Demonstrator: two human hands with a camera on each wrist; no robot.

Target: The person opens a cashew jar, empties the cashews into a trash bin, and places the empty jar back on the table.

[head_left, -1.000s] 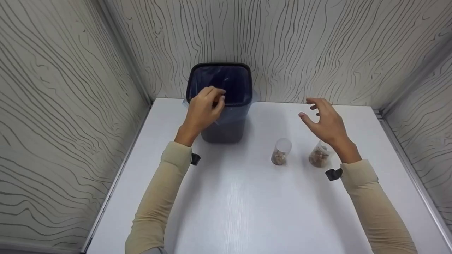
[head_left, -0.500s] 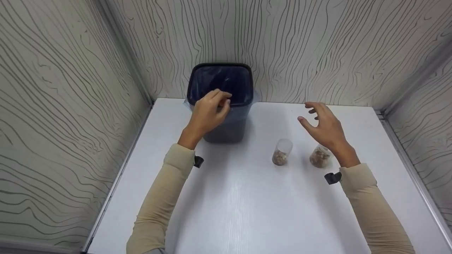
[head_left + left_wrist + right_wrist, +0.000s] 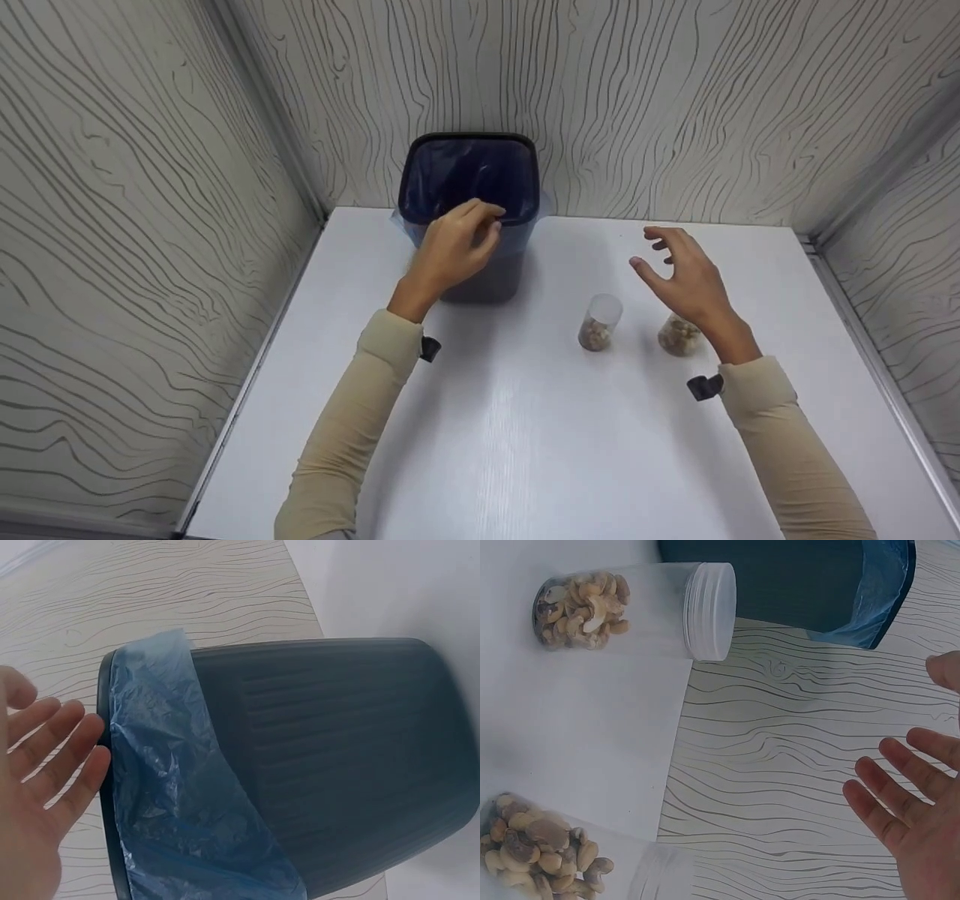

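Note:
In the head view my left hand (image 3: pixel 459 244) hovers at the front rim of a dark trash bin (image 3: pixel 517 268), its fingers loosely bent. The left wrist view shows those fingers (image 3: pixel 56 746) beside the bin's rim with nothing held. A blue bag (image 3: pixel 169 787) lines the bin and folds down over its outside. My right hand (image 3: pixel 688 279) is raised with thumb and fingers spread, holding nothing. Below it stands a clear jar of cashews (image 3: pixel 679 337), partly hidden by the hand and wrist. Another cashew jar (image 3: pixel 592 611) with a whitish lid (image 3: pixel 712 611) stands between it and the bin.
A white table (image 3: pixel 510 420) carries the bin and both jars. Wood-grain patterned panels rise at the back (image 3: pixel 637 112) and on the left (image 3: pixel 112 262) and right sides. The bin stands close to the back panel.
My left hand has drifted rightward and slightly toward me along the bin's front rim. My right hand has come a little nearer to me. The bin and jars stay in place.

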